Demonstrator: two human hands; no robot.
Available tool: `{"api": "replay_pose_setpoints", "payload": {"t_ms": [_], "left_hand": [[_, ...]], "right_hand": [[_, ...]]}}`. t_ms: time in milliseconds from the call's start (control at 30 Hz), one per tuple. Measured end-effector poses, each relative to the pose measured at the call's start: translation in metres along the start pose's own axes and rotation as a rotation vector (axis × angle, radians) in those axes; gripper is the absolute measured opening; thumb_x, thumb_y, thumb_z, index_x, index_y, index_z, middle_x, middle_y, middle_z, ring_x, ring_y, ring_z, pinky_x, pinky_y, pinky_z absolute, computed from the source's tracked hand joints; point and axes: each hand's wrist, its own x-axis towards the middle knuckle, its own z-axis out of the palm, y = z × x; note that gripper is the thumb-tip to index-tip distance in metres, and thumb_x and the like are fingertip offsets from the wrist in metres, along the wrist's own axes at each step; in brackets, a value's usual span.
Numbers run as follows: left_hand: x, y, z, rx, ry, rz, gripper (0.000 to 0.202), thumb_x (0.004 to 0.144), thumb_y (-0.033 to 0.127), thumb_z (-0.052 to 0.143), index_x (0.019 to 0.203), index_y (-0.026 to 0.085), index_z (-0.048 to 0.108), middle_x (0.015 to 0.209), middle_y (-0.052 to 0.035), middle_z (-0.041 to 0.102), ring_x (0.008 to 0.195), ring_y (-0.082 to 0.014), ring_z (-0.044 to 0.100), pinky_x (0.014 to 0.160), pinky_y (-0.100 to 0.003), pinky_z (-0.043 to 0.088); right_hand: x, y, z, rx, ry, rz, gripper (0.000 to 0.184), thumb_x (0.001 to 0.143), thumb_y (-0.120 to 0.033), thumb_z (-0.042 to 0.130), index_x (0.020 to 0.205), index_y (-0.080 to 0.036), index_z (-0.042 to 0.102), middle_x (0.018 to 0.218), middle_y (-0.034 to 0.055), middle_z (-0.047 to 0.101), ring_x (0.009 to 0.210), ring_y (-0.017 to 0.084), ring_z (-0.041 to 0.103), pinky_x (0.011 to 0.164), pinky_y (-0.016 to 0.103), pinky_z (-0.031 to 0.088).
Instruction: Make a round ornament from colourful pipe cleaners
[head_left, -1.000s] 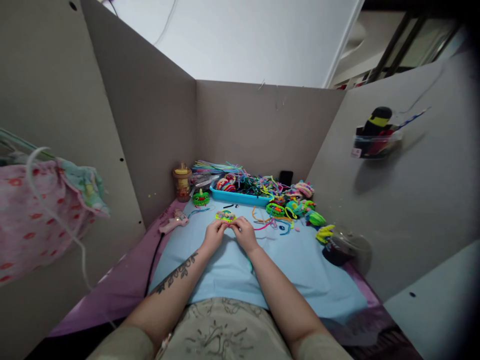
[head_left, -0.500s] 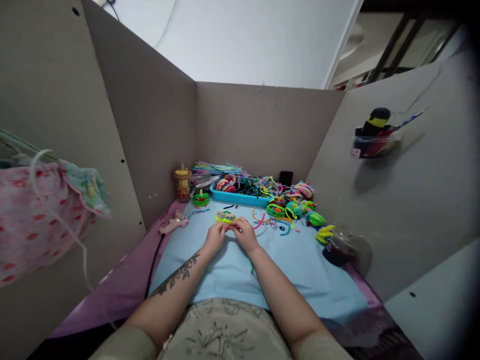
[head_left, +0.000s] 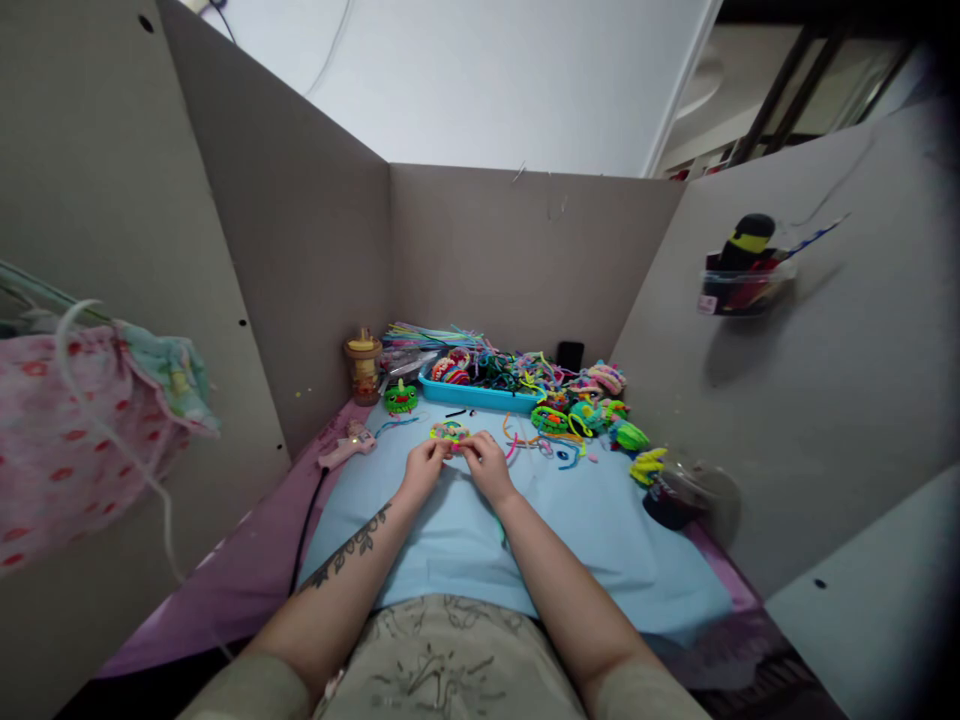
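Note:
My left hand (head_left: 424,468) and my right hand (head_left: 486,465) meet over the middle of the blue cloth (head_left: 450,545). Fingertips of both are pinched on a small pink pipe cleaner piece (head_left: 456,447), mostly hidden by the fingers. Just behind them lies a round yellow-green pipe cleaner figure (head_left: 448,430) with mixed colours; whether the pink piece joins it I cannot tell. To the right of my right hand are loose pipe cleaner pieces (head_left: 576,458) and a bent pink strip (head_left: 513,447). A thin green strand (head_left: 500,530) shows below my right wrist.
A blue tray (head_left: 480,397) at the back holds tangled pipe cleaners. Finished-looking colourful figures (head_left: 551,419) line the right side. A pink glue gun (head_left: 349,445) lies left, near a green figure (head_left: 401,399) and a lidded cup (head_left: 364,368). Grey panels (head_left: 525,250) enclose the table.
My left hand has shifted slightly left and up, and a little more of the pink piece shows between the fingertips. The whole view has moved slightly.

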Motion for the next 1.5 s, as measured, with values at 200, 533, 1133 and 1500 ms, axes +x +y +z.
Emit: {"api": "replay_pose_setpoints", "payload": {"t_ms": [200,533,1133,1500], "left_hand": [[-0.002,0.001,0.003,0.028,0.000,0.084,0.022,0.071,0.030,0.066,0.086,0.015,0.072,0.083,-0.0075,0.072,0.075,-0.0201,0.063,0.074,-0.033,0.049],[-0.007,0.002,0.002,0.176,0.033,0.264,0.015,0.078,0.027,0.060,0.083,0.019,0.071,0.084,-0.0055,0.069,0.078,-0.0184,0.061,0.070,-0.028,0.045],[-0.005,0.003,0.002,0.217,-0.071,0.205,0.023,0.082,0.025,0.046,0.074,0.016,0.065,0.064,-0.0017,0.059,0.061,-0.0142,0.053,0.061,-0.025,0.040],[-0.004,0.003,0.000,0.102,-0.110,0.125,0.031,0.083,0.039,0.047,0.073,0.014,0.061,0.060,0.0004,0.054,0.058,-0.0125,0.048,0.056,-0.023,0.036]], "right_hand": [[0.000,-0.004,0.000,0.006,-0.015,0.001,0.011,0.083,-0.019,0.053,0.081,-0.020,0.063,0.078,0.0030,0.055,0.077,0.017,0.055,0.071,0.030,0.044],[-0.001,-0.005,0.000,0.031,-0.064,-0.011,0.014,0.084,-0.019,0.050,0.076,-0.020,0.063,0.074,0.0026,0.056,0.071,0.016,0.053,0.066,0.028,0.043],[0.002,0.002,-0.005,0.037,-0.022,0.006,0.011,0.081,-0.019,0.053,0.074,-0.020,0.061,0.071,0.0019,0.057,0.068,0.016,0.053,0.065,0.028,0.042],[0.001,0.006,-0.002,0.130,-0.053,0.093,0.009,0.079,-0.022,0.056,0.076,-0.019,0.064,0.074,0.0021,0.061,0.070,0.016,0.056,0.067,0.027,0.043]]}}
